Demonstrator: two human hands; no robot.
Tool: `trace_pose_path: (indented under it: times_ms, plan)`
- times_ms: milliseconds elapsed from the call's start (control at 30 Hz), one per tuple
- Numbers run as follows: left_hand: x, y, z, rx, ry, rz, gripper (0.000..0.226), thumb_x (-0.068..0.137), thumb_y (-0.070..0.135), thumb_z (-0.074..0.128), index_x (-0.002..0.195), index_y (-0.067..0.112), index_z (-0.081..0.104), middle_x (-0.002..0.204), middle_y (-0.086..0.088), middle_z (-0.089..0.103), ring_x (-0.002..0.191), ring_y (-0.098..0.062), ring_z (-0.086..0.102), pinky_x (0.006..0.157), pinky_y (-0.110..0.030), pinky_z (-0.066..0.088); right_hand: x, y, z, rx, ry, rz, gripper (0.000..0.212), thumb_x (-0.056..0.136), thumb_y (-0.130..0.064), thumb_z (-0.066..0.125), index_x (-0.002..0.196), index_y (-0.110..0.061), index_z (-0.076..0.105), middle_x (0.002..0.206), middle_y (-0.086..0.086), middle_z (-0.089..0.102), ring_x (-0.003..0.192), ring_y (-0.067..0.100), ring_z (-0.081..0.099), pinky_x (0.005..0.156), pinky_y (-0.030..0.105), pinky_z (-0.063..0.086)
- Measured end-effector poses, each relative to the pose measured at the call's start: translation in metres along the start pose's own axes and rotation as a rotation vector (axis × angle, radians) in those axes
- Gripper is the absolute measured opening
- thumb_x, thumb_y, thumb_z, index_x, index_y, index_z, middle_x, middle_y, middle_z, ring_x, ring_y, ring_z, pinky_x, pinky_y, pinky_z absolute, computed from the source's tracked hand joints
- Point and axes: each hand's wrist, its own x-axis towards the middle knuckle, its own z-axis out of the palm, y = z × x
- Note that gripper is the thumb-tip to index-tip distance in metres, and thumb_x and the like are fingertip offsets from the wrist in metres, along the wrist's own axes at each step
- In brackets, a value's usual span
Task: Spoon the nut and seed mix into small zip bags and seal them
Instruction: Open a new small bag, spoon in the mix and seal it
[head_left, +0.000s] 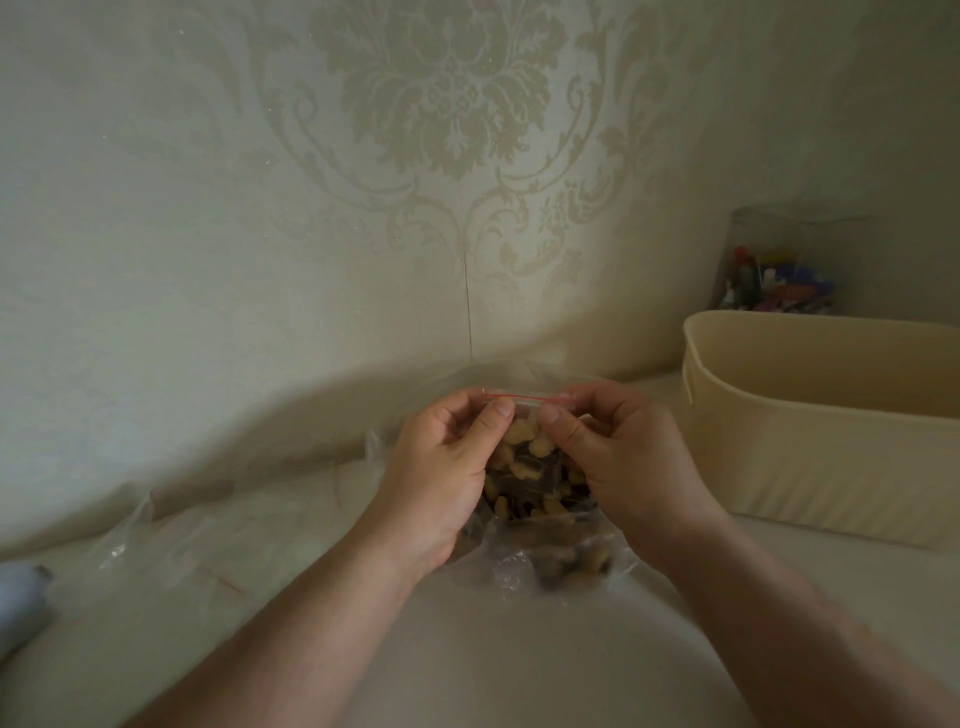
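A pale wall with a big flower pattern stands behind a light table (519, 649). Over the middle of the table, a small zip bag (530, 467) with pale nuts and dark pieces inside is held upright. Both forearms reach forward from below and meet at the bag. The left hand (441, 467) pinches the left end of the red zip strip between thumb and curled fingers; the right hand (618, 457) pinches the right end in the same way. Under the hands lies a bigger clear bag of mix (566, 561). Empty clear bags (156, 540) lie on the left. A beige tub (831, 441) stands on the right, a clear jar (779, 265) behind it.
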Motion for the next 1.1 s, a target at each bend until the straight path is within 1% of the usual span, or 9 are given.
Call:
trace_pose_path:
  times_ms: [67, 133, 233, 367, 567, 667, 800, 933, 1100]
  plan:
    - [0.0001, -0.0001, 0.0004, 0.003, -0.010, -0.004, 0.023, 0.099, 0.025, 0.070, 0.110, 0.005, 0.077, 0.108, -0.023, 0.076, 0.106, -0.043, 0.071, 0.101, -0.058, 0.056, 0.0004, 0.0002, 0.0011, -0.008, 0.019, -0.001, 0.008, 0.096, -0.015, 0.073, 0.090, -0.020, 0.075, 0.078, 0.010, 0.078, 0.071, 0.022, 0.074, 0.069, 0.040, 0.064]
    - [-0.0011, 0.0006, 0.0012, 0.009, -0.005, -0.010, 0.018, 0.101, 0.020, 0.068, 0.108, 0.006, 0.077, 0.105, -0.019, 0.077, 0.099, -0.033, 0.073, 0.097, -0.051, 0.058, 0.0011, 0.0000, 0.0012, -0.014, 0.033, -0.006, 0.010, 0.096, -0.015, 0.073, 0.088, -0.020, 0.075, 0.078, 0.010, 0.078, 0.072, 0.024, 0.074, 0.072, 0.046, 0.064]
    - [-0.0025, 0.0019, 0.0016, -0.012, -0.018, -0.023, 0.018, 0.098, 0.020, 0.069, 0.108, 0.009, 0.078, 0.106, -0.014, 0.079, 0.106, -0.034, 0.073, 0.101, -0.050, 0.058, 0.0017, -0.0004, 0.0000, -0.008, 0.026, -0.014, 0.006, 0.096, -0.016, 0.072, 0.090, -0.017, 0.075, 0.078, 0.009, 0.077, 0.075, 0.027, 0.075, 0.076, 0.050, 0.065]
    - [-0.0033, 0.0051, 0.0024, -0.017, -0.017, -0.007, 0.013, 0.097, 0.014, 0.069, 0.105, 0.009, 0.078, 0.102, -0.010, 0.080, 0.103, -0.028, 0.076, 0.102, -0.047, 0.058, 0.0014, -0.0023, 0.0000, -0.019, 0.017, -0.015, 0.007, 0.096, -0.016, 0.071, 0.091, -0.016, 0.076, 0.081, 0.009, 0.078, 0.076, 0.027, 0.077, 0.074, 0.045, 0.065]
    - [-0.0046, 0.0051, 0.0014, -0.003, -0.050, 0.024, 0.015, 0.094, 0.016, 0.073, 0.106, 0.010, 0.079, 0.103, -0.010, 0.080, 0.104, -0.028, 0.075, 0.099, -0.042, 0.059, 0.0001, -0.0016, -0.0003, -0.003, 0.027, -0.007, 0.010, 0.098, -0.015, 0.070, 0.092, -0.015, 0.077, 0.086, 0.018, 0.077, 0.085, 0.041, 0.075, 0.078, 0.051, 0.065]
    - [-0.0041, 0.0047, 0.0025, -0.002, -0.032, 0.032, 0.009, 0.096, 0.013, 0.071, 0.100, 0.015, 0.079, 0.100, -0.010, 0.080, 0.100, -0.026, 0.076, 0.094, -0.041, 0.060, -0.0011, -0.0040, 0.0025, 0.013, 0.014, -0.002, 0.016, 0.098, -0.014, 0.070, 0.085, -0.021, 0.078, 0.083, 0.014, 0.078, 0.079, 0.032, 0.077, 0.075, 0.047, 0.066]
    - [-0.0038, 0.0040, 0.0028, -0.013, -0.043, 0.048, 0.013, 0.100, 0.009, 0.066, 0.097, 0.014, 0.078, 0.099, -0.010, 0.080, 0.096, -0.023, 0.076, 0.090, -0.038, 0.061, -0.0018, -0.0027, 0.0031, -0.017, -0.015, 0.002, 0.013, 0.096, -0.017, 0.073, 0.088, -0.024, 0.079, 0.081, 0.010, 0.078, 0.077, 0.028, 0.076, 0.074, 0.052, 0.062]
    - [-0.0055, 0.0041, 0.0044, -0.022, -0.110, 0.043, 0.014, 0.102, 0.007, 0.062, 0.106, 0.002, 0.074, 0.104, -0.015, 0.079, 0.103, -0.030, 0.076, 0.091, -0.037, 0.062, -0.0034, -0.0034, 0.0048, 0.007, -0.027, -0.010, 0.011, 0.094, -0.013, 0.073, 0.088, -0.021, 0.079, 0.084, 0.007, 0.080, 0.078, 0.020, 0.078, 0.071, 0.034, 0.064]
    - [-0.0052, 0.0026, 0.0053, -0.018, -0.086, 0.026, 0.016, 0.100, 0.008, 0.065, 0.096, 0.015, 0.078, 0.100, -0.015, 0.079, 0.098, -0.028, 0.075, 0.093, -0.043, 0.060, -0.0035, -0.0044, 0.0032, -0.015, -0.027, -0.020, 0.007, 0.095, -0.012, 0.072, 0.091, -0.015, 0.076, 0.083, 0.005, 0.080, 0.078, 0.019, 0.078, 0.071, 0.028, 0.063]
